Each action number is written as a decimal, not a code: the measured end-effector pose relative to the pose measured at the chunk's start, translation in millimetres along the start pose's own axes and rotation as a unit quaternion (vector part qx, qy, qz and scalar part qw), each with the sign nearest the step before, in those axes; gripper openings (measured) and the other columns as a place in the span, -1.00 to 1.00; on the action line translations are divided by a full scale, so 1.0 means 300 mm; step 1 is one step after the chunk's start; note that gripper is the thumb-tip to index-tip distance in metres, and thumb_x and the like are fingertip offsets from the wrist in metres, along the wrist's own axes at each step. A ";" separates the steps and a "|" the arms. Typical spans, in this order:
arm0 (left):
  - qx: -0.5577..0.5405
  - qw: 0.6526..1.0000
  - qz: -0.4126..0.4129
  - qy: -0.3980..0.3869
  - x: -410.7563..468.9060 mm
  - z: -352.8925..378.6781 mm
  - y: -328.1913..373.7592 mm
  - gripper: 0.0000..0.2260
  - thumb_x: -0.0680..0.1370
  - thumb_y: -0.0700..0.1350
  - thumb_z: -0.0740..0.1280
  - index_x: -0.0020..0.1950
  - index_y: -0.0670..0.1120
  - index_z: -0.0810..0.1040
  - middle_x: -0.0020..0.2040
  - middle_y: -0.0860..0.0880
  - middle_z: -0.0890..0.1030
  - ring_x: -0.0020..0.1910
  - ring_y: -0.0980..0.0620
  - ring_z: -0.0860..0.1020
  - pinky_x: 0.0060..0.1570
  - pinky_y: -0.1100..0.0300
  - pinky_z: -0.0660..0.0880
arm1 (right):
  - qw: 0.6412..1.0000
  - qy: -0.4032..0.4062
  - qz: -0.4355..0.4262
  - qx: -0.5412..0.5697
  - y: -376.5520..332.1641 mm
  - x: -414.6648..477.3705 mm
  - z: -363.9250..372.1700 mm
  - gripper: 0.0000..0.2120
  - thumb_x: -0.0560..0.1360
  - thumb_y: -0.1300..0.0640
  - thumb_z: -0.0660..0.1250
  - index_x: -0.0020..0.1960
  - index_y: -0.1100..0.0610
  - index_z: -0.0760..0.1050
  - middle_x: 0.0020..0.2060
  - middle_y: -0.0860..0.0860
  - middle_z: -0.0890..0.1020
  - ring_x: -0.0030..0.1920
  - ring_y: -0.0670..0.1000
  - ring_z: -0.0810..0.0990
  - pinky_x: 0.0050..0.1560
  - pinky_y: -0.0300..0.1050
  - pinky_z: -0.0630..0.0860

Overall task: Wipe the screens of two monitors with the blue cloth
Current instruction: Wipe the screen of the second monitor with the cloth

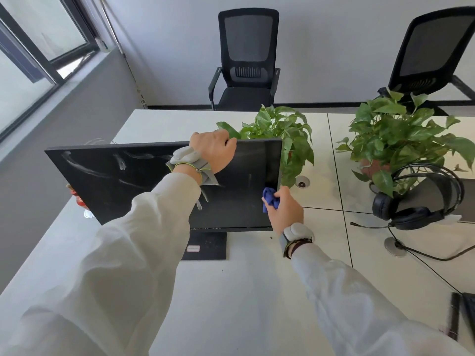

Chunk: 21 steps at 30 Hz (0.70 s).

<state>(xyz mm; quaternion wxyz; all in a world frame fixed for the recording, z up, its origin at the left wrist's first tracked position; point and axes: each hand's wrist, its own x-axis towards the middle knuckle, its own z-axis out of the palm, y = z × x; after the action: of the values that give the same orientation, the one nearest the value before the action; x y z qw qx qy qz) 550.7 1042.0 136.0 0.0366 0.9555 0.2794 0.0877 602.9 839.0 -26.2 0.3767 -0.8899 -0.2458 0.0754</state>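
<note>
On the desk [231, 291], left hand [214, 150] grips the monitor [115, 186] along its top; right hand [285, 209] clutches the blue cloth [270, 199].

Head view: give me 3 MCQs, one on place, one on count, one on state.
1. Where on the monitor screen is the blue cloth?
A. upper left
B. lower right
C. centre

2. How many potted plants stand on the desk?
A. one
B. two
C. four

3. What is the left hand doing?
A. gripping the monitor's top edge
B. lying flat on the desk
C. holding the cloth

Answers:
1 B: the right hand holds the cloth against the screen's lower right edge.
2 B: one stands behind the monitor, another further right.
3 A: its fingers curl over the top edge.
</note>
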 end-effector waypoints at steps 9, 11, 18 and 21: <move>0.000 1.000 -0.003 0.017 -0.001 0.005 -0.010 -0.70 0.59 0.05 -0.01 -0.28 -0.05 0.28 -0.34 -0.02 0.46 -0.39 0.02 0.35 -0.13 0.09 0.20 | 0.986 0.130 -0.102 0.018 -0.228 0.136 -0.193 -0.79 0.52 -0.03 0.37 -0.05 0.04 0.37 -0.33 -0.05 0.53 -0.34 0.05 0.47 -0.34 -0.12 0.39; -0.004 1.000 0.000 0.025 -0.004 0.015 -0.012 -0.70 0.56 0.06 -0.04 -0.28 -0.04 0.28 -0.35 -0.02 0.46 -0.39 0.01 0.36 -0.14 0.08 0.21 | 0.987 0.126 -0.102 0.016 -0.218 0.132 -0.184 -0.78 0.53 -0.02 0.36 -0.08 0.03 0.34 -0.33 -0.04 0.52 -0.35 0.06 0.47 -0.35 -0.13 0.35; -0.006 1.000 -0.005 0.026 0.001 0.023 -0.004 -0.71 0.56 0.05 -0.02 -0.30 -0.04 0.26 -0.35 -0.01 0.46 -0.37 -0.01 0.38 -0.15 0.07 0.20 | 0.999 -0.034 0.011 -0.028 0.038 -0.017 0.013 -0.79 0.49 0.09 0.33 -0.11 0.06 0.27 -0.35 0.02 0.52 -0.30 0.16 0.51 -0.30 -0.08 0.36; -0.008 0.999 -0.005 0.047 -0.011 0.037 -0.007 -0.71 0.55 0.05 -0.03 -0.30 -0.04 0.26 -0.39 0.00 0.45 -0.41 0.00 0.37 -0.13 0.05 0.24 | 0.997 -0.057 0.042 -0.018 0.061 -0.042 0.029 -0.78 0.50 0.09 0.34 -0.10 0.10 0.28 -0.34 0.03 0.53 -0.29 0.15 0.52 -0.30 -0.07 0.38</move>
<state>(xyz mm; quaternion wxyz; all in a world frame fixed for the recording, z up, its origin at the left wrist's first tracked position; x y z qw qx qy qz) 549.0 1041.9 124.4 0.0312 0.9484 0.2853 0.1347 596.3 827.3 -45.8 0.3428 -0.9002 -0.2306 0.1374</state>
